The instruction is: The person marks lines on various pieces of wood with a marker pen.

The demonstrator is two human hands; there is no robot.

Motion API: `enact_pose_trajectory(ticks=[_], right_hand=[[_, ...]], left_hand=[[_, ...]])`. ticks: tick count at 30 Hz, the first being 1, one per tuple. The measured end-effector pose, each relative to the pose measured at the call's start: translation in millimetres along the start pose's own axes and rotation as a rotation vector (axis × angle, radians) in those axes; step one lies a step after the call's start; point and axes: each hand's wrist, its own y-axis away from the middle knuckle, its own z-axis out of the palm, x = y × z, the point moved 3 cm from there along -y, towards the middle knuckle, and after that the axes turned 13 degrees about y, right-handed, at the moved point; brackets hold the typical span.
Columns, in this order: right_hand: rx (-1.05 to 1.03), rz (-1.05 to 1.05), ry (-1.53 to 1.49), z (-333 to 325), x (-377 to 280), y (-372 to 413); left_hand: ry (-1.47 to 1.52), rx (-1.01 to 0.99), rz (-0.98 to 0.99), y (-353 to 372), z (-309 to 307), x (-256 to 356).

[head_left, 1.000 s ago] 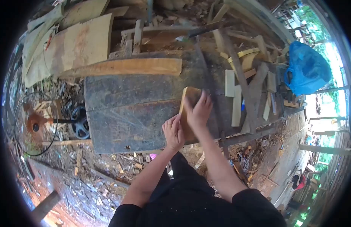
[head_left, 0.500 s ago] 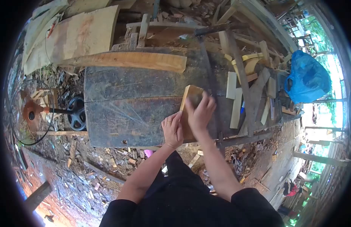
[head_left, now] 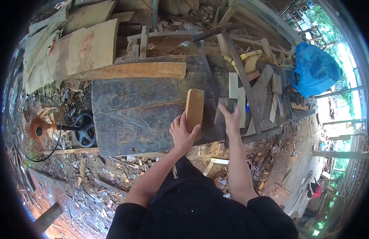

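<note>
A: Start big. What carries it all?

B: A dark, scarred worktop (head_left: 140, 115). A long pale plank (head_left: 128, 71) lies across its 12 o'clock end. A blue bag (head_left: 315, 69) sits out at 2 o'clock, and a fan (head_left: 37, 127) stands on the littered ground at 9.

A: And the piece in hand?

B: The wood block (head_left: 194, 105) lies flat near the middle of the worktop, its long axis running 12 to 6. The left hand (head_left: 183, 134) clamps its near end, thumb on one side and fingers (head_left: 177, 121) on the other. The right hand (head_left: 232, 119) is off the block at 3 o'clock, fingers curled round a grey sheet (head_left: 223, 106) (what it is, I cannot tell).

A: What might go wrong?

B: The block is held at one end only — a sideways push could pivot it, I judge, and knock the loose pale strips (head_left: 233, 85) just beside it. Its near end also sits close to the 6 o'clock edge, so a slack grip could let it slide off.
</note>
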Motion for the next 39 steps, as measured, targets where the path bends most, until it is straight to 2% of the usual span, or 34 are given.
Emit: enact_pose_trajectory(ticks=[1,5,8,9,10,11,15,16,18,19,21,22,24,25,26,27,28,30,32,33,35,36,37,39], right_hand=[[-0.075,0.113,-0.144,-6.7,14.2,16.5],[-0.033,0.164,-0.241,-28.1,48.6,59.6],[0.017,0.047,-0.206,-40.7,40.8,73.5],[0.033,-0.004,-0.107,-42.9,31.5,75.9],[0.054,-0.058,-0.010,-43.9,20.7,76.6],[0.075,-0.017,0.083,-43.5,11.5,80.0],[0.095,-0.142,0.254,-28.5,-3.6,85.9],[0.130,-0.149,0.246,-22.3,-7.6,86.6],[0.189,-0.349,0.243,-3.8,-20.8,89.2],[0.203,-0.352,0.234,4.5,-28.4,90.7],[0.201,-0.504,0.399,23.5,-46.0,95.7],[0.210,-0.507,0.396,35.5,-47.0,96.3],[0.130,-0.596,0.500,61.5,-50.0,100.4],[0.144,-0.599,0.501,65.0,-59.1,109.0],[0.112,-0.605,0.607,69.9,-66.3,121.1],[0.083,-0.606,0.712,73.9,-71.2,129.2],[0.103,-0.600,0.715,77.1,-67.8,129.3],[0.048,-0.529,0.648,80.3,-56.7,123.6],[0.078,-0.498,0.665,82.4,-52.5,118.0],[0.071,-0.431,0.657,86.8,-49.0,116.5],[0.092,-0.365,0.628,91.8,-45.2,117.0],[0.080,-0.317,0.591,97.2,-40.7,117.3],[0.084,-0.255,0.535,97.9,-39.9,119.8],[0.100,-0.187,0.484,93.3,-48.0,117.1]], left_hand=[[-0.015,0.013,-0.052,1.1,2.7,1.7],[0.012,0.029,-0.107,5.8,12.8,16.6],[0.071,-0.057,-0.086,0.6,20.7,27.8],[0.071,-0.065,-0.070,1.4,19.4,31.1],[-0.002,-0.039,-0.016,1.9,13.8,35.9],[-0.070,-0.014,0.051,-0.5,9.2,41.5],[-0.274,0.086,0.090,1.5,-9.4,27.1],[-0.263,0.082,0.125,1.3,-13.7,28.6],[-0.049,0.069,0.124,2.3,-26.4,24.3],[-0.051,0.067,0.141,-1.3,-27.3,14.7],[0.262,0.046,-0.063,-10.7,-21.8,-12.8],[0.263,0.044,-0.054,-8.3,-23.9,-11.1],[0.000,-0.038,0.095,-1.5,-21.9,-2.7],[0.056,-0.057,0.134,-0.7,-20.9,-10.7],[0.061,-0.061,0.149,-3.8,-20.1,-19.4],[0.191,-0.141,0.161,-8.3,-18.7,-25.1],[0.321,-0.225,0.173,-13.1,-14.6,-35.8],[0.322,-0.289,0.178,-11.4,-11.8,-41.1],[0.678,-0.306,0.018,5.8,-26.0,-13.0],[0.678,-0.332,0.034,11.9,-20.5,-19.7],[0.529,-0.043,0.292,26.9,-15.9,-46.6],[0.541,-0.078,0.313,30.6,-6.5,-61.5],[0.606,-0.025,0.289,33.2,0.8,-79.5],[0.680,0.013,0.262,30.2,11.4,-80.1]])
